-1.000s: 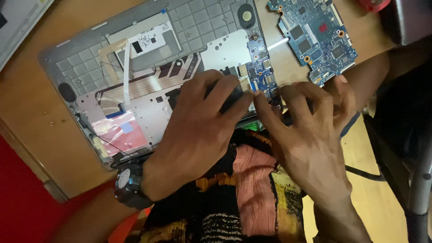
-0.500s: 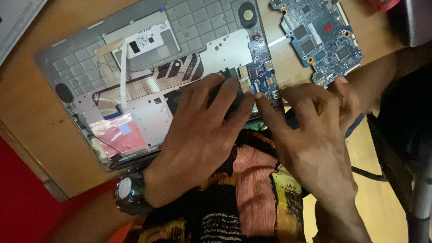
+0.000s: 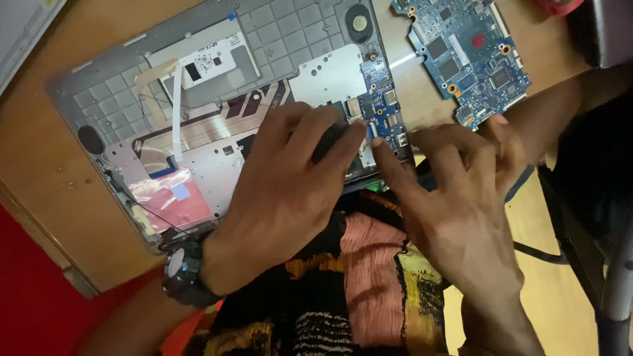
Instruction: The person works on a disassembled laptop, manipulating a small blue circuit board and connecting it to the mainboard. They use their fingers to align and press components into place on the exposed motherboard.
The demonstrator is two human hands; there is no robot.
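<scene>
An opened grey laptop base (image 3: 132,86) lies on the wooden table, its inner side up. My left hand (image 3: 283,198), with a black wristwatch (image 3: 184,273), rests on the base's near right part. Its fingers curl around a small black part (image 3: 330,140) next to a narrow blue daughterboard (image 3: 382,105). My right hand (image 3: 455,211) sits just to the right with its fingers spread. Its index fingertip touches the lower end of the daughterboard. What lies under both palms is hidden.
A loose blue circuit board (image 3: 471,56) lies on the table at the upper right. A white flat cable (image 3: 177,109) and a pink patch (image 3: 168,198) are on the base. My patterned garment (image 3: 356,290) fills the bottom. A dark chair (image 3: 593,198) stands at right.
Both hands stay at the same spot on the base. My left fingers have shifted slightly toward the daughterboard, and the right index finger has straightened onto it.
</scene>
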